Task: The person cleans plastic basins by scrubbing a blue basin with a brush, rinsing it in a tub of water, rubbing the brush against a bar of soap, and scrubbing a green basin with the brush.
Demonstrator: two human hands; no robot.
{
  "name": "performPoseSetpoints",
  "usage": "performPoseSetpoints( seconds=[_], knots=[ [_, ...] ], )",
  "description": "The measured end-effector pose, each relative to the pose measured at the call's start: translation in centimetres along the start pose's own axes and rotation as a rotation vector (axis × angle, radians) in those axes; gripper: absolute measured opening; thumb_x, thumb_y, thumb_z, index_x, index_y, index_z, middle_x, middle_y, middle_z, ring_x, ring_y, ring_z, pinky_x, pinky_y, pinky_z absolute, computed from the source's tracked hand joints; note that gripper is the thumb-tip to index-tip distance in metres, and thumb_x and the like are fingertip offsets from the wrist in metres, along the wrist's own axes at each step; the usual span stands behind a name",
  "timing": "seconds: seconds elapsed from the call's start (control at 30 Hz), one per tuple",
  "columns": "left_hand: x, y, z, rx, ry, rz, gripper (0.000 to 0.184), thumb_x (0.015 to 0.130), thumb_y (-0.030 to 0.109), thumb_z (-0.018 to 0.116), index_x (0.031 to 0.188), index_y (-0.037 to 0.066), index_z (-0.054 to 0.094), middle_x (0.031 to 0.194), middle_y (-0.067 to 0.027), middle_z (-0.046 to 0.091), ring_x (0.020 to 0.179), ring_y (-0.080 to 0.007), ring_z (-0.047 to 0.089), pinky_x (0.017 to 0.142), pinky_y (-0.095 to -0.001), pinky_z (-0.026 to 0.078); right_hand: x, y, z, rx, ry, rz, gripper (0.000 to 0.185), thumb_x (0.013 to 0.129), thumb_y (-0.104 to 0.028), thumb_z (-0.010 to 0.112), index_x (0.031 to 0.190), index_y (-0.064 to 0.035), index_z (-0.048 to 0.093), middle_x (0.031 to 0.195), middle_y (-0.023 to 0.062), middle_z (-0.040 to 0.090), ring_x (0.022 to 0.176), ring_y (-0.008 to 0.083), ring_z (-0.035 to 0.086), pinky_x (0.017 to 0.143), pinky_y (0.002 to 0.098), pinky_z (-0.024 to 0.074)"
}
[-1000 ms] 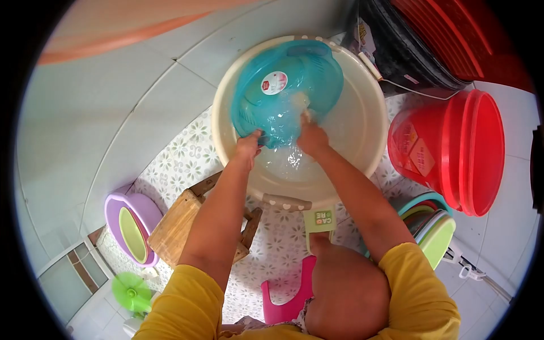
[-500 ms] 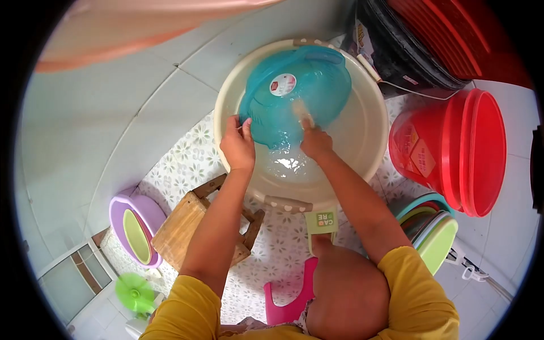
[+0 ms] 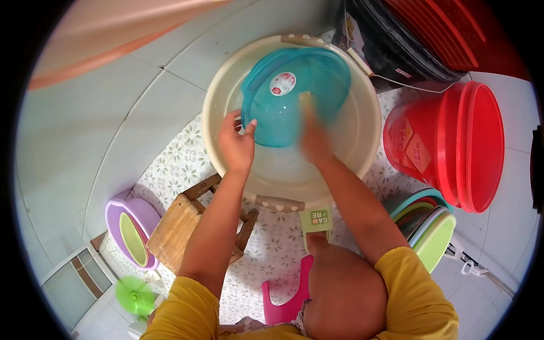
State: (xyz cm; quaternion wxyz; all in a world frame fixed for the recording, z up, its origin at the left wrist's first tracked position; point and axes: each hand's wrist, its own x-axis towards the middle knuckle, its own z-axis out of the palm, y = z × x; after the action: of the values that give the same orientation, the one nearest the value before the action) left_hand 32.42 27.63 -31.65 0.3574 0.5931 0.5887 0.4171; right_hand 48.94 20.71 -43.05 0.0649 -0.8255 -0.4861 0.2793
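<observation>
Left hand (image 3: 237, 144) gripped rim of teal basin (image 3: 269, 119), inside cream tub (image 3: 368, 127). Right hand (image 3: 314, 140), blurred, seemed closed round pale pad (image 3: 306, 97) over basin. Basin already in tub; wiping looked underway, unfinished.

L hand (image 3: 237, 141) grips teal basin (image 3: 286, 110).
</observation>
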Motion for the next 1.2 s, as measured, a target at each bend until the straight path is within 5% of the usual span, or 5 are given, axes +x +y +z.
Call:
performPoseSetpoints(
  seconds=[0.27, 0.5, 0.77, 1.03, 1.2],
  knots=[
    [-0.2, -7.4, -0.6, 0.154, -0.4, -0.381, 0.041, 0.068, 0.003, 0.074, 0.106, 0.003, 0.059, 0.087, -0.0122, 0.064, 0.083, -0.0202, 0.061, 0.075, -0.0312, 0.047, -0.1, 1.1, -0.1, 0.112, 0.059, 0.059, 0.081, 0.082, -0.015, 0.052, 0.145, -0.0201, 0.0, 0.116, 0.0272, 0.047, 0.1, 0.0348, 0.057, 0.08, 0.0408, 0.0482],
    [2.2, 6.2, -1.6, 0.147, -0.268, 0.394, 0.034, 0.082, 0.006, 0.062, 0.114, -0.001, 0.053, 0.107, -0.0126, 0.058, 0.104, -0.0205, 0.054, 0.089, -0.0287, 0.041, 0.4, 1.6, 2.3, 0.1, 0.14, -0.03, 0.07, 0.089, -0.013, 0.043, 0.144, -0.0234, 0.001, 0.12, 0.0247, 0.046, 0.1, 0.0336, 0.057, 0.081, 0.0411, 0.0477],
    [-0.5, -0.9, -3.8, -0.205, -0.186, -0.047, 0.022, 0.083, 0.01, 0.063, 0.102, 0.0, 0.055, 0.086, -0.0103, 0.063, 0.078, -0.0157, 0.057, 0.075, -0.0267, 0.045, -0.3, 1.3, 1.1, -0.051, 0.063, 0.013, 0.08, 0.085, -0.017, 0.05, 0.145, -0.0223, -0.002, 0.122, 0.0232, 0.045, 0.104, 0.0318, 0.055, 0.086, 0.0393, 0.0462],
    [-0.5, -5.4, -2.4, 0.612, -0.43, -0.029, 0.021, 0.077, 0.015, 0.066, 0.086, -0.001, 0.055, 0.075, -0.0217, 0.06, 0.071, -0.0386, 0.059, 0.063, -0.0418, 0.045, -3.9, -5.6, -1.6, 0.415, -0.562, -0.081, 0.098, 0.077, -0.019, 0.06, 0.141, -0.0045, -0.013, 0.144, 0.0307, 0.01, 0.127, 0.0403, 0.032, 0.101, 0.0397, 0.0333],
    [0.2, -7.2, -1.0, 0.274, -0.724, -0.677, 0.035, 0.073, 0.007, 0.061, 0.107, 0.002, 0.056, 0.096, -0.0134, 0.062, 0.09, -0.0279, 0.06, 0.074, -0.0363, 0.046, -5.0, -6.5, 2.0, 0.611, -0.162, -0.547, 0.096, 0.082, -0.016, 0.055, 0.14, -0.01, -0.021, 0.128, 0.0339, 0.039, 0.114, 0.0424, 0.047, 0.095, 0.042, 0.0382]
  ],
)
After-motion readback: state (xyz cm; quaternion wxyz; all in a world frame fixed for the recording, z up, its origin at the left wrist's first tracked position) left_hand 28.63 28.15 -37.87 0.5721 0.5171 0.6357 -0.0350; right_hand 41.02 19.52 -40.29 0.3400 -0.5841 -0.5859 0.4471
